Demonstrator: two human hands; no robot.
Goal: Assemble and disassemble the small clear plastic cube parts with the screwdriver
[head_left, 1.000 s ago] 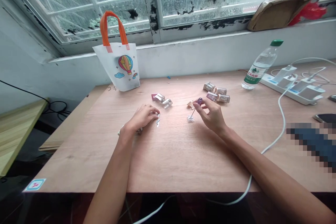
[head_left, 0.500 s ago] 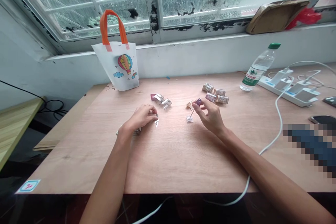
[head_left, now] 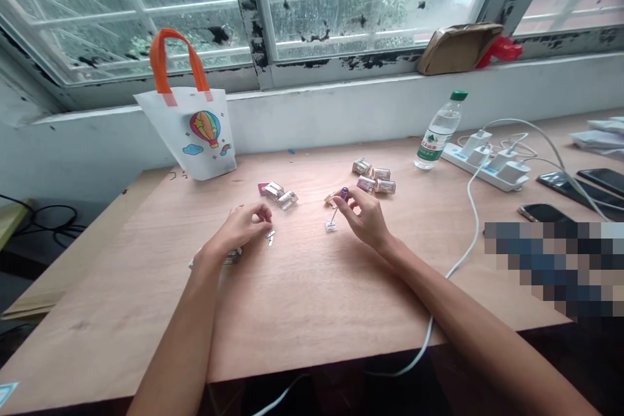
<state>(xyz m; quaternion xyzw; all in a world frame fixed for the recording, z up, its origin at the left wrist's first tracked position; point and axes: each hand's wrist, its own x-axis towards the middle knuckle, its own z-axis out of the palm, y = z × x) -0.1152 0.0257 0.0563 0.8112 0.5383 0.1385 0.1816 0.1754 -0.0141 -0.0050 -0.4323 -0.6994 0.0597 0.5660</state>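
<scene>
Purple-capped piece point(head_left: 344, 194) pinched between thumb and fingertips of the right hand point(head_left: 361, 218), a thin rod running down to a clear cube point(head_left: 331, 226) on the plywood surface point(head_left: 312, 299); left hand point(head_left: 241, 227) curled, any hold hidden, just beside metal slivers point(head_left: 270, 237); glossy boxy pieces point(head_left: 375, 181) clustered beyond, near a white tote bag point(head_left: 188, 136) with orange handles, contents unseen

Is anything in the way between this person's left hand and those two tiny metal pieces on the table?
Nothing visible stands in the way. The left hand is curled just beside the two tiny metal pieces, with only the wooden tabletop showing between them.
</scene>
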